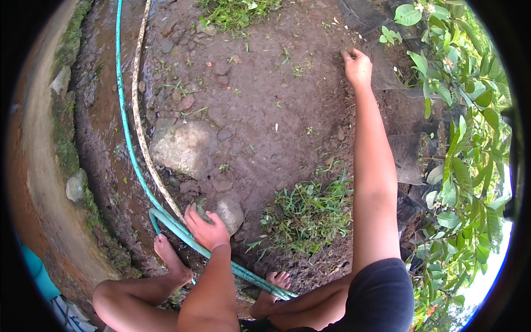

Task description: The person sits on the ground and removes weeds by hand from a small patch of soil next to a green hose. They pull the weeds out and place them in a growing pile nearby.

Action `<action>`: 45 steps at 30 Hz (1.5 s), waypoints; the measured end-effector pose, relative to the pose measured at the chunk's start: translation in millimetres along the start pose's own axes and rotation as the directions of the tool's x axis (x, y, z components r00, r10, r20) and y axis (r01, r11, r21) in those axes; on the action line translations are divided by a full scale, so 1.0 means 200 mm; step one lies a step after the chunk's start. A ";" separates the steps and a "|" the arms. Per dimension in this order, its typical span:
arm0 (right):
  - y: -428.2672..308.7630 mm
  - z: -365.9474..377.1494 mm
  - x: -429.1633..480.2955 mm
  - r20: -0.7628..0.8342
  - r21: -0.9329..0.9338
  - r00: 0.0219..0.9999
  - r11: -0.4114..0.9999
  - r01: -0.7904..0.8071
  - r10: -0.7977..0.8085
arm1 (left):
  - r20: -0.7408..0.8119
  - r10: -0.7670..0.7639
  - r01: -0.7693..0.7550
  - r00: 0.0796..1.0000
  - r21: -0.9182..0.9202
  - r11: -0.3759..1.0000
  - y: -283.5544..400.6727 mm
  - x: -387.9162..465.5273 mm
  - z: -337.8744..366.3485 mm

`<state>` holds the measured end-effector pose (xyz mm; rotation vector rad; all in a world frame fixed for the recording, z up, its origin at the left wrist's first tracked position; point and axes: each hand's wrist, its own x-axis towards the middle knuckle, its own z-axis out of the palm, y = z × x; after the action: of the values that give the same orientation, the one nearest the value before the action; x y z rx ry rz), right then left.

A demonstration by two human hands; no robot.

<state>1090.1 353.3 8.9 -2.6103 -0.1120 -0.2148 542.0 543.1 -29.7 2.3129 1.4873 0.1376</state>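
My left hand (208,229) is low in the view, just beside a teal garden hose (178,227) and the end of a speckled pale hose or pipe (146,147). Its thumb and fingers are apart, and a mossy grey stone (229,213) lies by the thumb; whether the hand touches either is unclear. Far out at the upper right, my right hand (358,68) is over the muddy ground (265,99) beside black plastic plant bags (379,68). Its fingers are curled in with the tips pinched together. Anything small between them is too hidden to make out.
A large flat rock (182,145) is set in the mud. Leafy weeds (307,218) grow between my arms, with another clump (238,14) at the top. Potted leafy plants (460,174) line the right side. A mossy raised edge (68,141) borders wet ground on the left.
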 end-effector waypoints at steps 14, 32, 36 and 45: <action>-0.11 0.36 -0.39 0.139 -0.201 0.887 0.864 0.462 -0.441 | 0.003 0.016 -0.016 1.000 -0.010 1.000 0.00 0.00 0.00; -0.18 0.18 -0.17 0.218 0.197 0.973 0.974 -0.114 0.070 | -0.008 0.016 -0.016 1.000 0.023 1.000 -0.01 0.00 0.01; -0.10 -0.34 -0.52 0.384 0.578 0.923 0.772 -0.265 0.030 | -0.024 0.030 -0.030 0.999 0.008 1.000 -0.01 0.00 0.01; -0.08 -1.22 -1.51 0.926 -0.048 0.365 0.932 0.359 -0.093 | -0.043 0.055 -0.053 0.998 0.042 0.998 -0.02 -0.01 0.03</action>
<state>759.9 234.0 173.0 -2.5897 -0.9007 1.2728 540.3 541.6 -37.3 2.3978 1.4621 0.1751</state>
